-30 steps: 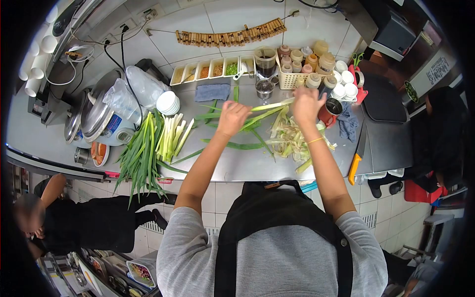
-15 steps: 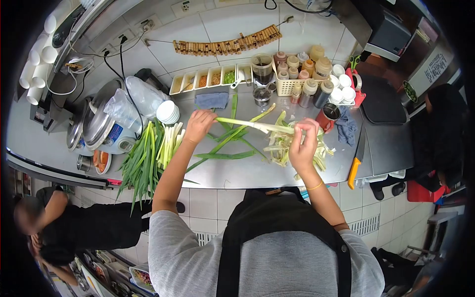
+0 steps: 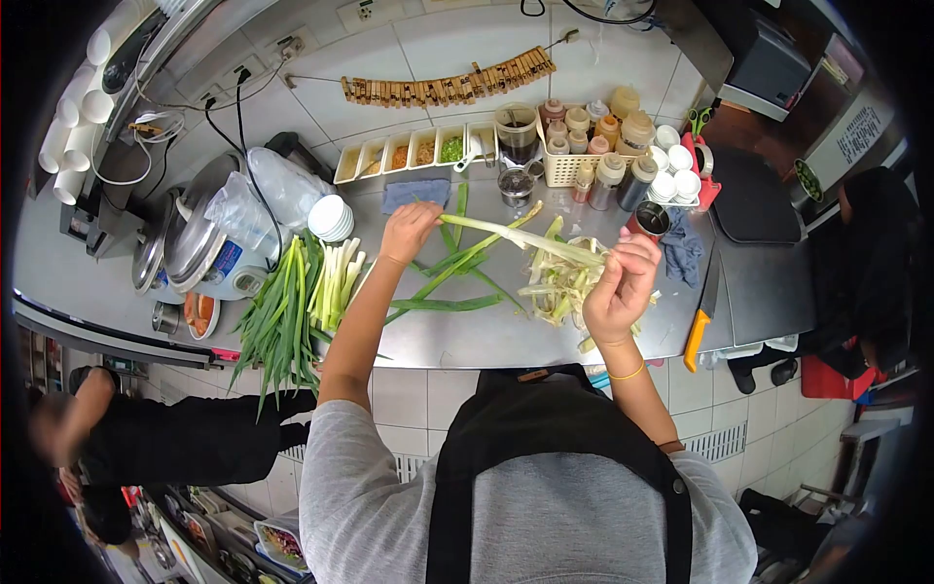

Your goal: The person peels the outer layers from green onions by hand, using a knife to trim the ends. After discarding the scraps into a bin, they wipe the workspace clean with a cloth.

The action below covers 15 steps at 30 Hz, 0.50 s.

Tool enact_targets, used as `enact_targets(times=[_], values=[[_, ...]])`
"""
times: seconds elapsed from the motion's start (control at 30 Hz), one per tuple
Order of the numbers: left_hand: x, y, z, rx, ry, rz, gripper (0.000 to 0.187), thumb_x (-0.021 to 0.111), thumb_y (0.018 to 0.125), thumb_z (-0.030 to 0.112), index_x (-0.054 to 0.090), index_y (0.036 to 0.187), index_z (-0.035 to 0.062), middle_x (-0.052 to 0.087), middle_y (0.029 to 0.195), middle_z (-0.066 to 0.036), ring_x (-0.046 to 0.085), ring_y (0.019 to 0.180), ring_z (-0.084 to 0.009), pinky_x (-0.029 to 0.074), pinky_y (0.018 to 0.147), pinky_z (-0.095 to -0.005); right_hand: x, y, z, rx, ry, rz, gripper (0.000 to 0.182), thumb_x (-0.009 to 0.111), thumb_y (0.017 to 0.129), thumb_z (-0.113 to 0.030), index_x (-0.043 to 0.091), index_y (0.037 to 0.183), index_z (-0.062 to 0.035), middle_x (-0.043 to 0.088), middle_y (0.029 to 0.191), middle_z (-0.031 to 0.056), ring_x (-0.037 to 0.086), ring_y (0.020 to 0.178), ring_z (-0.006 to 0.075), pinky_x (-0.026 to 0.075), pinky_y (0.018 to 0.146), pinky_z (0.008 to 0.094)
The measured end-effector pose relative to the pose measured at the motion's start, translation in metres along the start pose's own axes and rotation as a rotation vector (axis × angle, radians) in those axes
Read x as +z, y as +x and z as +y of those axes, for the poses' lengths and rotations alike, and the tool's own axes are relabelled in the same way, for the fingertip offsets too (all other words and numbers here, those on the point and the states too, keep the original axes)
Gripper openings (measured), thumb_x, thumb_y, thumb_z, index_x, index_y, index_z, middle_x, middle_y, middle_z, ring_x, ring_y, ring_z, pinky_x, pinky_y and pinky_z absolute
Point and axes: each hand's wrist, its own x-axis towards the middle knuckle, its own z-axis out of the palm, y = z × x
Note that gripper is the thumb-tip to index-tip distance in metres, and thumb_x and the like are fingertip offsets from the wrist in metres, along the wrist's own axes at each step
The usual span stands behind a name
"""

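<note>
While the left hand (image 3: 413,226) and right hand (image 3: 623,287), each grip closed, stretch a scallion (image 3: 516,235) above the surface (image 3: 457,343), far tubs (image 3: 423,166) hold chopped greens (image 3: 451,150) and orange bits (image 3: 400,157); the basket (image 3: 561,174) to their right holds bottles (image 3: 608,128).

One raised spring onion (image 3: 525,237), one knife (image 3: 701,319) and one red mug (image 3: 639,227) are counted. Two cloths (image 3: 415,196), two lidded cookers (image 3: 197,243) and one dark-filled pitcher (image 3: 517,146) are recorded. Six compartments (image 3: 423,152) are identified in the condiment row. Three bottles (image 3: 610,177) are listed before the basket (image 3: 561,172); those inside cannot be counted reliably, being overlapped.
</note>
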Motion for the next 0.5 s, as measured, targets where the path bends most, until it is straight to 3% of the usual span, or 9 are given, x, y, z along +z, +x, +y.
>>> enact_targets(times=[0.1, 0.17, 0.2, 0.23, 0.3, 0.33, 0.37, 0.47, 0.5], values=[[0.006, 0.008, 0.007, -0.011, -0.019, 0.021, 0.019, 0.064, 0.075, 0.017, 0.058, 0.092, 0.0112, 0.062, 0.091, -0.004, 0.059, 0.085, -0.0207, 0.044, 0.070, -0.0334, 0.006, 0.010, -0.002, -0.002, 0.047, 0.111, 0.007, 0.048, 0.083, 0.003, 0.044, 0.087, -0.0013, 0.052, 0.088, 0.0101, 0.046, 0.090, 0.0247, 0.043, 0.088, 0.0417], [0.011, 0.009, 0.011, -0.023, -0.032, 0.024, 0.019, 0.064, 0.075, 0.017, 0.058, 0.092, 0.0114, 0.062, 0.090, -0.004, 0.058, 0.085, -0.0209, 0.044, 0.070, -0.0338, 0.011, 0.014, 0.003, 0.060, 0.142, 0.170, 0.006, 0.043, 0.086, 0.004, 0.042, 0.090, -0.0010, 0.050, 0.088, 0.0096, 0.047, 0.088, 0.0218, 0.044, 0.087, 0.0413], [0.013, 0.011, 0.011, -0.063, -0.040, 0.002, 0.018, 0.063, 0.076, 0.016, 0.058, 0.093, 0.0105, 0.062, 0.091, -0.005, 0.058, 0.086, -0.0223, 0.044, 0.071, -0.0347, 0.014, 0.019, 0.003, 0.230, 0.302, 0.139, 0.002, 0.041, 0.091, -0.004, 0.041, 0.093, -0.0037, 0.048, 0.086, 0.0076, 0.049, 0.079, 0.0187, 0.046, 0.083, 0.0396], [0.015, 0.010, 0.011, -0.104, -0.049, -0.020, 0.017, 0.062, 0.077, 0.014, 0.058, 0.094, 0.0097, 0.062, 0.092, -0.006, 0.058, 0.087, -0.0236, 0.044, 0.073, -0.0356, 0.018, 0.023, 0.005, 0.230, 0.302, 0.133, 0.002, 0.041, 0.091, -0.004, 0.041, 0.093, -0.0037, 0.048, 0.086, 0.0076, 0.049, 0.079, 0.0187, 0.046, 0.083, 0.0396], [0.017, 0.008, 0.011, -0.094, -0.036, -0.010, 0.018, 0.063, 0.077, 0.015, 0.059, 0.093, 0.0101, 0.062, 0.091, -0.005, 0.058, 0.087, -0.0228, 0.044, 0.072, -0.0353, 0.025, 0.031, 0.010, 0.786, 1.044, 0.167, 0.007, 0.042, 0.095, -0.014, 0.041, 0.095, -0.0074, 0.046, 0.080, 0.0047, 0.047, 0.066, 0.0142, 0.048, 0.076, 0.0350], [0.018, 0.006, 0.010, -0.077, -0.020, 0.000, 0.018, 0.063, 0.076, 0.015, 0.059, 0.093, 0.0106, 0.062, 0.090, -0.004, 0.058, 0.088, -0.0220, 0.044, 0.072, -0.0350, 0.027, 0.030, 0.016, 0.743, 1.006, 0.093, 0.011, 0.043, 0.095, -0.021, 0.041, 0.095, -0.0106, 0.042, 0.071, 0.0017, 0.039, 0.056, 0.0103, 0.044, 0.060, 0.0267], [0.018, 0.006, 0.007, -0.079, -0.017, 0.007, 0.018, 0.063, 0.076, 0.015, 0.059, 0.093, 0.0106, 0.062, 0.090, -0.004, 0.058, 0.088, -0.0220, 0.044, 0.072, -0.0350, 0.026, 0.028, 0.018, 0.738, 1.008, 0.087, 0.011, 0.043, 0.095, -0.021, 0.041, 0.095, -0.0106, 0.042, 0.071, 0.0017, 0.039, 0.056, 0.0103, 0.044, 0.060, 0.0267], [0.016, 0.001, 0.005, -0.028, 0.064, 0.022, 0.014, 0.062, 0.076, 0.019, 0.059, 0.089, 0.0134, 0.062, 0.088, 0.000, 0.057, 0.087, -0.0182, 0.042, 0.070, -0.0325, 0.025, 0.011, 0.011, 0.789, 0.954, -0.061, 0.009, 0.044, 0.095, -0.019, 0.042, 0.095, -0.0104, 0.034, 0.062, -0.0022, 0.027, 0.050, 0.0060, 0.025, 0.046, 0.0208], [0.015, 0.002, 0.002, -0.016, 0.089, 0.015, 0.014, 0.062, 0.076, 0.019, 0.059, 0.088, 0.0142, 0.062, 0.087, 0.000, 0.057, 0.087, -0.0174, 0.042, 0.071, -0.0322, 0.023, 0.003, 0.010, 0.794, 0.956, -0.070, 0.009, 0.044, 0.095, -0.019, 0.042, 0.095, -0.0104, 0.034, 0.062, -0.0022, 0.027, 0.050, 0.0060, 0.025, 0.046, 0.0208]])
